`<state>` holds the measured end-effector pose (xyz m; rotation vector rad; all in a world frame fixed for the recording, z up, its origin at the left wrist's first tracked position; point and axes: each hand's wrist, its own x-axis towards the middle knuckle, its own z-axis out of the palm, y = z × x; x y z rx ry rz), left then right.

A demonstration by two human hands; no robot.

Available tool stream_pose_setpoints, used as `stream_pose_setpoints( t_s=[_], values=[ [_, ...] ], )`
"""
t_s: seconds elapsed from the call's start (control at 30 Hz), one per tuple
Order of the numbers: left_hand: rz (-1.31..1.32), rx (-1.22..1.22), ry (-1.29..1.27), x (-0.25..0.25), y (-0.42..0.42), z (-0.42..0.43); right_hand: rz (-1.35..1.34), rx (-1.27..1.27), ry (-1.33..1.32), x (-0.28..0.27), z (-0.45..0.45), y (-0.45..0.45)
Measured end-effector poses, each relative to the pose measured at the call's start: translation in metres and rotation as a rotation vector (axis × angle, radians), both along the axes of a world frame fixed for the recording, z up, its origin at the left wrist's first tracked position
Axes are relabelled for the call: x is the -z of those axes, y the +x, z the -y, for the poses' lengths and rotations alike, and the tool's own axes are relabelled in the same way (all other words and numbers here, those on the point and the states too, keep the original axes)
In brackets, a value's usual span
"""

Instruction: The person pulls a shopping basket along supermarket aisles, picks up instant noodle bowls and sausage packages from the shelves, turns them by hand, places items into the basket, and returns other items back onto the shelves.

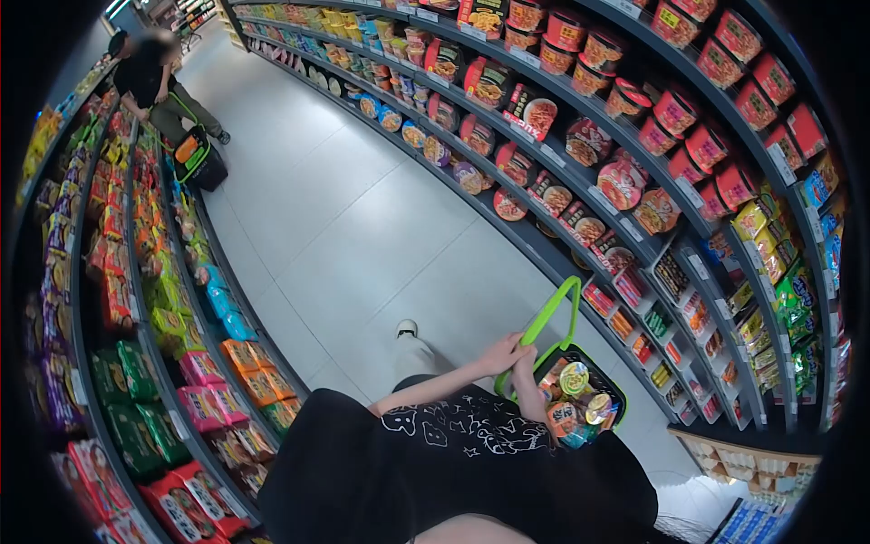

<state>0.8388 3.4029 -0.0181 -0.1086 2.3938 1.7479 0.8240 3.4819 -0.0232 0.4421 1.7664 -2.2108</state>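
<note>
While left hand (501, 354) and right hand (524, 362) grip green handle (549, 314), black basket (596, 367) carries packaged food (567, 421).

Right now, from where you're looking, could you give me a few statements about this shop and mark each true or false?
1. The nearest basket has a green handle. True.
2. That basket is empty. False: packaged goods lie in it.
3. The left hand and right hand are far apart. False: they are together at the handle.
4. Another person is farther along the aisle. True.
5. The floor is dark. False: it is pale.
</note>
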Motion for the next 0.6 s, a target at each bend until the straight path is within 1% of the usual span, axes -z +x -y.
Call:
stream_pose_setpoints(
  t_s=[0.03, 0.07, 0.1, 0.17, 0.2, 0.23, 0.27, 0.3, 0.33, 0.37, 0.43, 0.5, 0.57, 0.6],
  values=[
    [-0.011, 0.012, 0.079, 0.003, 0.000, 0.012, -0.058, -0.023, 0.101, 0.003, 0.011, -0.002],
    [-0.019, 0.016, 0.158, 0.009, 0.002, 0.026, -0.052, 0.003, 0.120, 0.005, 0.025, -0.006],
    [-0.020, 0.005, 0.142, 0.016, 0.003, 0.039, -0.029, -0.005, 0.046, 0.006, 0.039, -0.008],
    [0.054, 0.097, 0.372, 0.036, -0.005, 0.074, 0.009, 0.042, 0.041, 0.009, 0.073, -0.010],
    [0.026, 0.093, 0.350, 0.025, -0.016, 0.103, 0.042, 0.046, 0.088, 0.020, 0.087, -0.016],
    [0.231, 0.185, 0.393, 0.008, -0.019, 0.125, 0.083, 0.048, 0.145, 0.034, 0.097, -0.020],
    [0.449, 0.273, 0.445, -0.004, -0.016, 0.141, 0.076, 0.034, 0.146, 0.042, 0.107, -0.025],
    [0.443, 0.261, 0.447, -0.016, -0.017, 0.160, 0.091, 0.124, 0.212, 0.049, 0.119, -0.031],
    [0.447, 0.342, 0.436, -0.026, -0.020, 0.183, 0.106, 0.221, 0.272, 0.051, 0.135, -0.038],
    [0.456, 0.428, 0.427, -0.029, -0.022, 0.200, 0.109, 0.220, 0.271, 0.046, 0.146, -0.045],
    [0.471, 0.418, 0.463, -0.017, -0.022, 0.221, 0.193, 0.173, 0.296, 0.033, 0.152, -0.053],
    [0.489, 0.419, 0.487, -0.003, -0.021, 0.236, 0.184, 0.181, 0.290, 0.031, 0.170, -0.056],
    [0.285, 0.404, 0.429, 0.009, -0.024, 0.248, 0.262, 0.209, 0.286, 0.017, 0.200, -0.061],
    [0.289, 0.418, 0.426, 0.016, -0.028, 0.256, 0.266, 0.223, 0.284, 0.027, 0.211, -0.064]
  ],
)
